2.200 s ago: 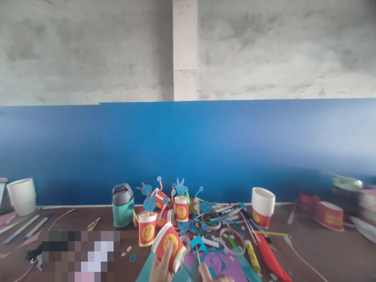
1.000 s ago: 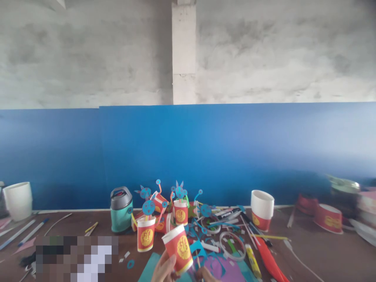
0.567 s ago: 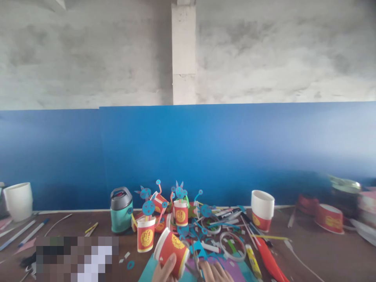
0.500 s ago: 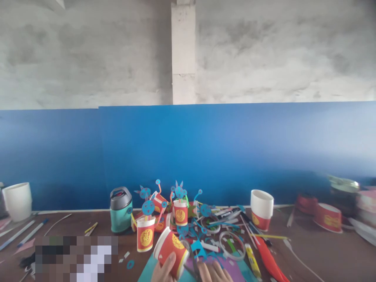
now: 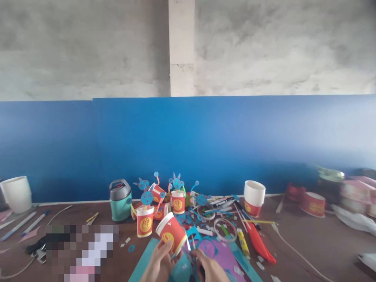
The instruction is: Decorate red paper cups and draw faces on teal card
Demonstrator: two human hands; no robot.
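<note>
A tilted red paper cup (image 5: pixel 172 232) with a white rim and gold emblem is held in my left hand (image 5: pixel 160 260), its base facing lower right. My right hand (image 5: pixel 210 266) is closed on scissors (image 5: pixel 191 256), whose blades are close to the cup's base. Teal paper (image 5: pixel 143 260) and purple paper (image 5: pixel 225 256) lie beneath the hands. Just behind stand red cups, one at the front (image 5: pixel 145 223) and one farther back (image 5: pixel 178 203), decorated with blue paper faces and bent straws.
A teal lidded container (image 5: pixel 120 205) stands left of the cups. Stacked cups (image 5: pixel 254 196), a tape roll (image 5: pixel 225 230), a yellow glue stick (image 5: pixel 243 243) and a red-orange object (image 5: pixel 261 244) are on the right. Markers (image 5: pixel 35 223) lie far left.
The camera view has tipped downward. My left hand has turned the cup and shows more fingers at its base. My right hand has lifted off the purple paper with the scissors.
</note>
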